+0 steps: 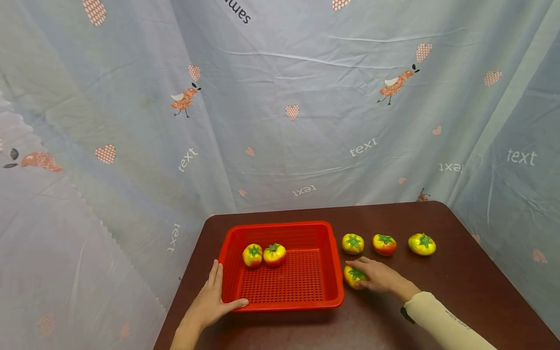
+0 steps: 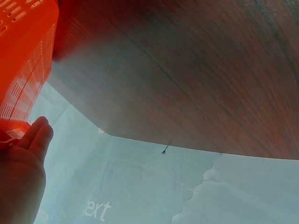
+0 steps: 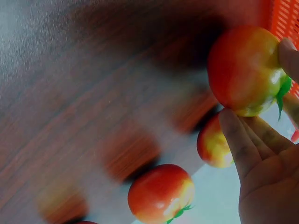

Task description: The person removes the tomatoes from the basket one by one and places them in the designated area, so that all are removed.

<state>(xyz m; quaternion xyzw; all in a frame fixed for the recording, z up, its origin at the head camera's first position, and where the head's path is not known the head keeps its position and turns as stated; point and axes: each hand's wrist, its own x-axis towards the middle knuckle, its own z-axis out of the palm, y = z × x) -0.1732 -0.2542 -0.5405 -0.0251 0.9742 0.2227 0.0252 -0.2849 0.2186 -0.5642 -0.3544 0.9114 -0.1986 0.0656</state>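
Note:
My left hand [image 1: 208,300] rests at the near left corner of the red plastic basket [image 1: 284,307], fingers straight along its left side and thumb on the front rim. In the left wrist view, the fingertips of this hand [image 2: 23,163] touch the basket's wall [image 2: 30,79]. Beside the basket's right side, my right hand [image 1: 379,276] holds a yellow-red tomato [image 1: 353,278] with a green leafy top. The right wrist view has this tomato [image 3: 247,70] between thumb and fingers. Two similar tomatoes, one [image 1: 252,256] and another [image 1: 274,254], lie inside the basket toward its left.
Behind my right hand, three more tomatoes form a row on the dark brown table [image 1: 455,282]: a yellow one [image 1: 352,244], a redder one [image 1: 384,245] and another yellow one [image 1: 422,244]. A grey-blue printed curtain [image 1: 271,155] hangs behind the table and on both sides.

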